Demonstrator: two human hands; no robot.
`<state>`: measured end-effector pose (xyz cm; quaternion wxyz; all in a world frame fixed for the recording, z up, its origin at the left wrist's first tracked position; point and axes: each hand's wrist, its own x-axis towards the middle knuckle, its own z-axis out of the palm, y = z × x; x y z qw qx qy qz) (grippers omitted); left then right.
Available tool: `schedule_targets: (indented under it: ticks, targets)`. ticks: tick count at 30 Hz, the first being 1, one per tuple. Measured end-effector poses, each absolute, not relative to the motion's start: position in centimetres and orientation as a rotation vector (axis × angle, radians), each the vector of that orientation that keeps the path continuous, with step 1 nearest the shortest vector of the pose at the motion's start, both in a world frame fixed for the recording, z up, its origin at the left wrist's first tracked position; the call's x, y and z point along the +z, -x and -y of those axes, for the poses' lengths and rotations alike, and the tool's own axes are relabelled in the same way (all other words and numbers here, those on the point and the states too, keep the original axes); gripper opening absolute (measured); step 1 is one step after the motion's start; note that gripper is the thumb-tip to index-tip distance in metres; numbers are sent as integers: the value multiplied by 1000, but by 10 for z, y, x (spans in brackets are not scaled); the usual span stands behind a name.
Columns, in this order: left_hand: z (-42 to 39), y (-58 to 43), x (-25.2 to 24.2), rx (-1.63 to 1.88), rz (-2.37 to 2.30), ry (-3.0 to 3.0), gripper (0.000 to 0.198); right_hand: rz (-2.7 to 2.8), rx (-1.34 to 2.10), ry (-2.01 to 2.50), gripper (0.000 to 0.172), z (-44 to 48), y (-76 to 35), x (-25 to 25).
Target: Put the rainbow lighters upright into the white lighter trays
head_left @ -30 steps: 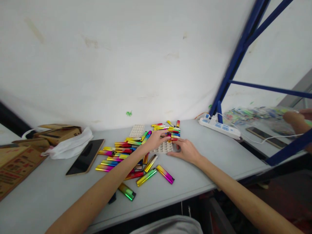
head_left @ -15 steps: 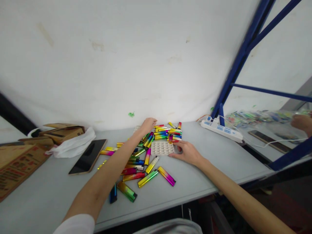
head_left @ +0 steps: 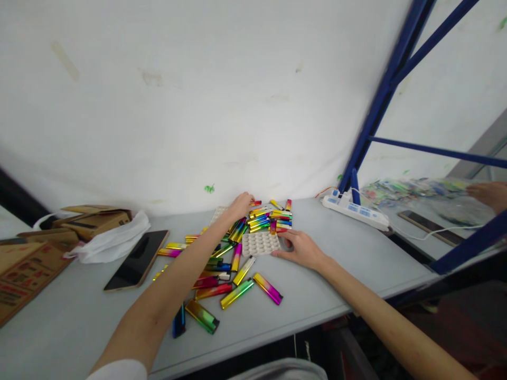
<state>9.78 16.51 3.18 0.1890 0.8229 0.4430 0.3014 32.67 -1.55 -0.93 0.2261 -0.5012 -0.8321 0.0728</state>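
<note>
My right hand (head_left: 303, 249) grips the right edge of a white tray with rows of round holes (head_left: 253, 245), thumb at the near corner and fingers at the far one. A shiny lighter (head_left: 273, 226) stands upright at the tray's far right corner, beside those fingers. Beyond the tray, my left hand (head_left: 240, 205) reaches to the back of a heap of metallic rainbow lighters (head_left: 237, 230). Its fingertips are closed at the end of a red lighter (head_left: 256, 203), partly hidden. Loose lighters, such as a yellow-and-purple lighter (head_left: 268, 288), lie on the near side.
A phone (head_left: 137, 259), a white plastic bag (head_left: 114, 244) and cardboard boxes (head_left: 35, 264) are at left. A power strip (head_left: 354, 210) lies right, near a blue metal frame (head_left: 374, 124). Past it are another person's hand (head_left: 493, 195) and a second phone (head_left: 430, 227).
The whole view has shifted slightly. My left fingertips have come down to the red lighter at the back. My right hand keeps its place on the tray.
</note>
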Motion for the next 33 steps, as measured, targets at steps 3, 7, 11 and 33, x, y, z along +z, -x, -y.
schedule_targets:
  ticks: [3, 7, 11, 33]
  targets:
    - [-148, -90, 46, 946, -1216, -2252, 17, 2293, 201, 1374, 58, 16, -326, -9]
    - [-102, -76, 55, 955, -1153, -2084, 21, 2294, 192, 1356, 56, 14, -327, -11]
    - [-39, -64, 55, 882, -846, -1452, 12, 2294, 178, 1355, 53, 13, -328, -13]
    - [17, -53, 43, 780, -790, -1083, 37, 2293, 241, 1371, 54, 15, -329, -11]
